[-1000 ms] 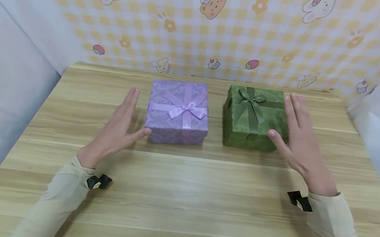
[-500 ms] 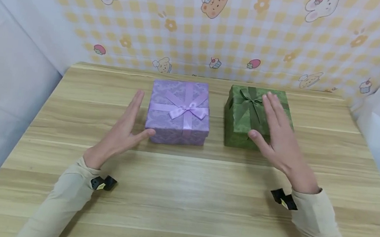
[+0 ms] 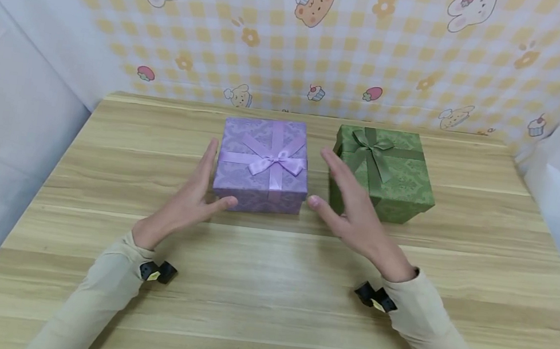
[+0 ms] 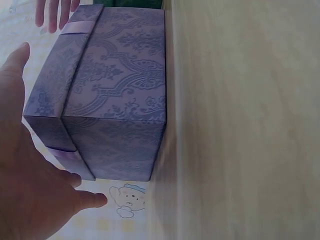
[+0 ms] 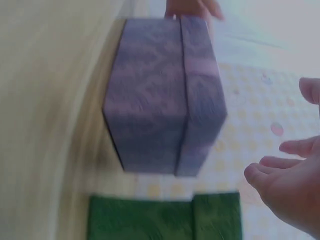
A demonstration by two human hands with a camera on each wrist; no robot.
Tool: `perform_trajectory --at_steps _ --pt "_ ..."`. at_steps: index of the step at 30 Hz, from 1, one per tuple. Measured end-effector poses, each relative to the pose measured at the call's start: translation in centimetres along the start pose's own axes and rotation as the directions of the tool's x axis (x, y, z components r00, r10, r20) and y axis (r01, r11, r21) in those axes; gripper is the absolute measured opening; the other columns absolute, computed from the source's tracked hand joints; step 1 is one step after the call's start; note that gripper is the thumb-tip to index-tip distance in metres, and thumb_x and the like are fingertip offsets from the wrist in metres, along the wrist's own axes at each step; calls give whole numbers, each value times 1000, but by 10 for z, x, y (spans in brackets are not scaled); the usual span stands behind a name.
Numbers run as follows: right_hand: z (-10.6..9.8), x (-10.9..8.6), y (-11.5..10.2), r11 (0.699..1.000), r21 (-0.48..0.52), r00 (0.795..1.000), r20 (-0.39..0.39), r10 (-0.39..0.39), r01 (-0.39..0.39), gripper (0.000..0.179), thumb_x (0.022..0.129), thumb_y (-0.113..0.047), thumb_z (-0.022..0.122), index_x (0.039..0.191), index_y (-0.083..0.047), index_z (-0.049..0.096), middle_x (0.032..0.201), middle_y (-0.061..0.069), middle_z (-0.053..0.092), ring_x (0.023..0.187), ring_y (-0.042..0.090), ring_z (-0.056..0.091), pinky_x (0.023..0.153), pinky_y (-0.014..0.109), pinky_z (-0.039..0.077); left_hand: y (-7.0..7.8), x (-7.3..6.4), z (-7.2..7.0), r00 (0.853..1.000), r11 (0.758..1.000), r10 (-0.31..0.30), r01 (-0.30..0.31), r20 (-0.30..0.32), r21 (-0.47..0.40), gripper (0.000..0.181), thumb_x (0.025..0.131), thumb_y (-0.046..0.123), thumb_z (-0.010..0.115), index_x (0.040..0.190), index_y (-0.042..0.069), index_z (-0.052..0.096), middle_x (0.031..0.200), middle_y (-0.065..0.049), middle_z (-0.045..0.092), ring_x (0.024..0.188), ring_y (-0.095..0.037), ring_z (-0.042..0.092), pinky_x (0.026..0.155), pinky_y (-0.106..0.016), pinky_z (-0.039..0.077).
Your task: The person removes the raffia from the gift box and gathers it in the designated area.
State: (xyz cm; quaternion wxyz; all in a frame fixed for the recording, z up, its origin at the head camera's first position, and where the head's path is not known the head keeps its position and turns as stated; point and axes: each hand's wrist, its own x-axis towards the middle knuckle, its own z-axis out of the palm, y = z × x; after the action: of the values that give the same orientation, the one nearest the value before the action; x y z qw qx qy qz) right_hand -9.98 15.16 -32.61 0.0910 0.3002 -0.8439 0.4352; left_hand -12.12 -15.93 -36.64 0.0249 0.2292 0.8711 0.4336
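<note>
A purple gift box (image 3: 243, 179) with a lilac ribbon bow stands on the wooden table, its lid on. Along its left side is my left hand (image 3: 185, 204), fingers straight and thumb spread in front of the box's near face; whether it touches the box I cannot tell. My right hand (image 3: 357, 221) hovers between the two boxes, fingers extended, holding nothing, its tips a little apart from the purple box's right side. Partly behind that hand sits a green gift box (image 3: 408, 183) with a green bow. In the right wrist view the purple box (image 5: 150, 90) is blurred.
The wooden table (image 3: 254, 310) runs back to a yellow checked cloth (image 3: 273, 53) with cartoon prints. Pale panels (image 3: 2, 108) flank both sides. A small black device (image 3: 157, 271) sits on each sleeve's cuff.
My right hand has moved left from the green box's right side, across it, to the gap beside the purple box. My left hand has shifted slightly right. Both boxes stay in place.
</note>
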Motion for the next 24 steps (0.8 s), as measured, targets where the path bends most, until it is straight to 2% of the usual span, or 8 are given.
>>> perform_trajectory --at_steps 3,6,10,12,16,19,24 --pt "12 3 -2 992 98 997 25 76 -78 70 93 -30 57 149 -15 19 152 -1 18 136 17 23 108 37 23 -1 1 3 1000 999 -13 14 9 -51 109 83 42 68 146 23 -19 152 -2 -15 139 -18 -2 110 -47 4" --pt "23 6 -1 967 197 987 44 153 -159 73 92 -22 60 150 -12 16 153 1 16 137 15 20 107 32 24 2 2 4 999 996 -30 32 24 -86 111 84 32 70 146 20 -21 153 -6 -13 139 -19 -1 110 -46 4" --pt "37 8 3 927 306 976 38 216 -217 80 89 -11 62 150 -9 9 153 7 12 138 20 16 108 37 22 17 -1 3 996 992 -74 78 49 -97 108 85 33 68 146 13 -20 153 -12 -14 139 -23 -4 109 -48 5" --pt "42 8 5 911 338 971 43 236 -236 82 89 -11 63 150 -9 7 153 9 12 138 22 16 108 40 22 26 -3 2 994 989 -99 104 54 -104 106 86 30 67 146 11 -18 153 -14 -13 139 -25 -4 109 -49 6" --pt "49 8 10 903 291 948 83 307 -317 85 90 -23 63 150 -13 4 154 8 11 137 21 19 107 39 24 36 -2 1 993 987 -108 112 36 -118 105 85 19 68 147 9 -16 154 -15 -8 139 -25 1 109 -50 7" --pt "53 10 14 903 226 931 93 352 -364 89 88 -30 64 150 -14 3 154 8 12 136 21 21 107 39 23 36 1 2 998 986 -68 68 5 -150 104 83 12 70 148 8 -11 154 -14 1 139 -26 7 109 -50 9" --pt "59 12 19 902 192 922 92 377 -388 94 86 -29 66 150 -13 0 153 12 13 137 24 18 108 44 17 31 6 5 1000 983 -11 6 -25 -183 101 81 7 71 149 7 -5 153 -16 9 138 -27 13 108 -50 12"
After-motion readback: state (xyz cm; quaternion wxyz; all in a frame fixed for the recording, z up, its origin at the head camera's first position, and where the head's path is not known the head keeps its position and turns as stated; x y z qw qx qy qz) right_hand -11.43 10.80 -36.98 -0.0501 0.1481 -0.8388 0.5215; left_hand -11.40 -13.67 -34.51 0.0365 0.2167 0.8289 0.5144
